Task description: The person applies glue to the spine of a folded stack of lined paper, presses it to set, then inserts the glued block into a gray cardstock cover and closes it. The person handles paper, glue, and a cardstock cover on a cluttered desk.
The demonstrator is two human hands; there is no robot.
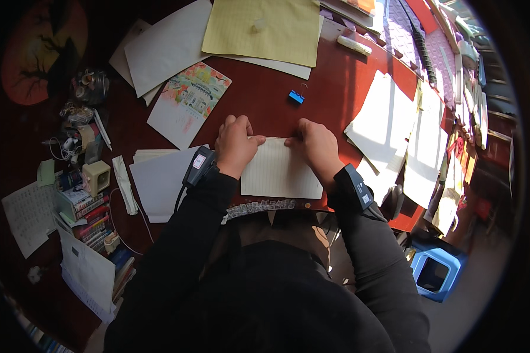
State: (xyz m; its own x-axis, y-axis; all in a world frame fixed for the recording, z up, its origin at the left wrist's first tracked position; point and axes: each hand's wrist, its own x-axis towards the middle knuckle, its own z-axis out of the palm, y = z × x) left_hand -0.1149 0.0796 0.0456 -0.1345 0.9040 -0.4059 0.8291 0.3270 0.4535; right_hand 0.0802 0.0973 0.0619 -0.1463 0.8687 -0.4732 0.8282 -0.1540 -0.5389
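Note:
A pale sheet or thin stack of lined paper point(281, 170) lies at the front edge of the dark red table in front of me. My left hand point(237, 146) is closed at its far left corner, the thumb lying along the far edge. At the far right corner my right hand point(320, 147) is closed too, thumb and bent fingers on the edge. Beyond the paper, apart from both hands, sits a blue binder clip point(297, 96) with a wire handle raised. A postcard-like sheet with a colourful building picture point(193, 100) lies beyond my left hand.
White papers point(159, 182) lie left of my left forearm, and more sheets point(383, 112) on the right. A yellowish sheet point(262, 29) covers the far side. Books point(91, 220), a small beige box-shaped object point(96, 177) and cables crowd the left. A blue bin point(436, 270) stands at lower right.

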